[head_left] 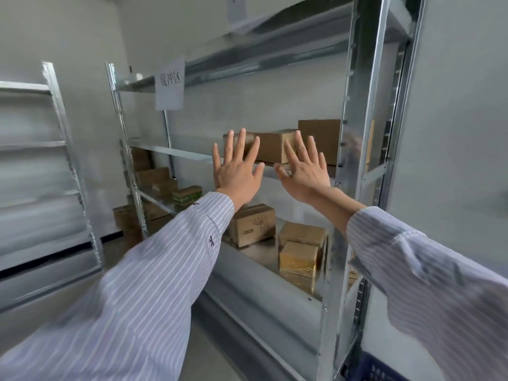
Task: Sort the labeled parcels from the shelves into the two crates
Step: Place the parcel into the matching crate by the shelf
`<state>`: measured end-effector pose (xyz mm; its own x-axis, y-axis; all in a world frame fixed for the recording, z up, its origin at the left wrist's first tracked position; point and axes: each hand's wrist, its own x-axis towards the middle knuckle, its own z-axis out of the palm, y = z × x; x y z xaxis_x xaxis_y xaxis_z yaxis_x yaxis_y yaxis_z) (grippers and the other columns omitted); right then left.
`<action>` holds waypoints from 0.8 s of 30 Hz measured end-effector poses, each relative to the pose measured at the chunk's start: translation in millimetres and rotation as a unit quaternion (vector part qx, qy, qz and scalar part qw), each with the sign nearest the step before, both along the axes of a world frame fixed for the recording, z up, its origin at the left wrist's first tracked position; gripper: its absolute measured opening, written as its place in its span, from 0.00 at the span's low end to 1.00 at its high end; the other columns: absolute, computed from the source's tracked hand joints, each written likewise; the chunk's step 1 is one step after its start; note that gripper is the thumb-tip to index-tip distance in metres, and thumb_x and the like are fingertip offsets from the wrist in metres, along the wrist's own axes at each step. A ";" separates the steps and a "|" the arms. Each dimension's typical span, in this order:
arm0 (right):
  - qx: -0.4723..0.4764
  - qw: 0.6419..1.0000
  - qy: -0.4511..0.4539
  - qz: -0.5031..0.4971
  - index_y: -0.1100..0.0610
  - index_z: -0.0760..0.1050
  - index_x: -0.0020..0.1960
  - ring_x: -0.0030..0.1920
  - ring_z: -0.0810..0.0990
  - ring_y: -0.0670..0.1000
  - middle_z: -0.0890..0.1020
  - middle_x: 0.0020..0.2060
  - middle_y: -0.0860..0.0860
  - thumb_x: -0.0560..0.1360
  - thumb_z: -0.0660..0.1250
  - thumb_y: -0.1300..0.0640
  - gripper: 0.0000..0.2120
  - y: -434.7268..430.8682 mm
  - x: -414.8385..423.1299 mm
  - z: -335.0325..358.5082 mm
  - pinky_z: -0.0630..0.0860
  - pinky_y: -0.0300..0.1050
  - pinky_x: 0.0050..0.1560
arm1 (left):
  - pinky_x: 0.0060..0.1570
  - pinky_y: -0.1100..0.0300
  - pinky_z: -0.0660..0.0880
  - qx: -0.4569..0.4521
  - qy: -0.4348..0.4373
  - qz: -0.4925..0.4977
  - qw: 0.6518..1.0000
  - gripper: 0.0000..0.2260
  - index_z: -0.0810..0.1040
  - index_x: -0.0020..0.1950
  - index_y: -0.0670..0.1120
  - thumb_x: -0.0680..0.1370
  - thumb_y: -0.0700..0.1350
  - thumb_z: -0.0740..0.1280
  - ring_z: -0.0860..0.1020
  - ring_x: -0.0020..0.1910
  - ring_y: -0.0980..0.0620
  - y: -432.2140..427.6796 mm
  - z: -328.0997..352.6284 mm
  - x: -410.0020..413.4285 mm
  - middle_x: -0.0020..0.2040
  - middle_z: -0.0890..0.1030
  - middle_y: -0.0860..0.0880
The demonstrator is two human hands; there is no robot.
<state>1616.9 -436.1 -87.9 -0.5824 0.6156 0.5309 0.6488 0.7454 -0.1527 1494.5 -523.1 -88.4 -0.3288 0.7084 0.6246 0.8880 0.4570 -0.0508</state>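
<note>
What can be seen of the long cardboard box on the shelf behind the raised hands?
The long box is plain brown cardboard, closed as far as shows, lying along the metal shelf beside a taller box. The left hand and right hand, fingers spread, cover its two ends; whether they touch it cannot be told.

Hanging sheet (169, 86): paper fixed to the shelf beam (247, 60), handwritten "缓冲区".
Top sheet (237, 9): paper higher up, its marks too blurred to read.
Carton (253, 225): printed flower-like emblem and a small dark label, wording illegible.
Blue crate (380, 369): white characters, too small to read.
</note>
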 end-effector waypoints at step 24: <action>-0.002 0.998 -0.023 -0.054 0.51 0.41 0.78 0.75 0.32 0.54 0.35 0.76 0.49 0.82 0.45 0.42 0.29 -9.8 -232.7 7.4 0.39 0.54 0.75 | 0.72 0.43 0.36 -0.007 -0.017 -0.010 1.000 0.25 0.40 0.77 0.54 0.82 0.57 0.43 0.34 0.75 0.46 -13.1 3.4 -255.4 0.77 0.36 0.48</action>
<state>1384.2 -445.9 -80.5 -0.5362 0.6785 0.5021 0.7319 0.6701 -0.1239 1239.1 -536.2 -84.9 -0.3345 0.7237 0.6036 0.8984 0.4382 -0.0276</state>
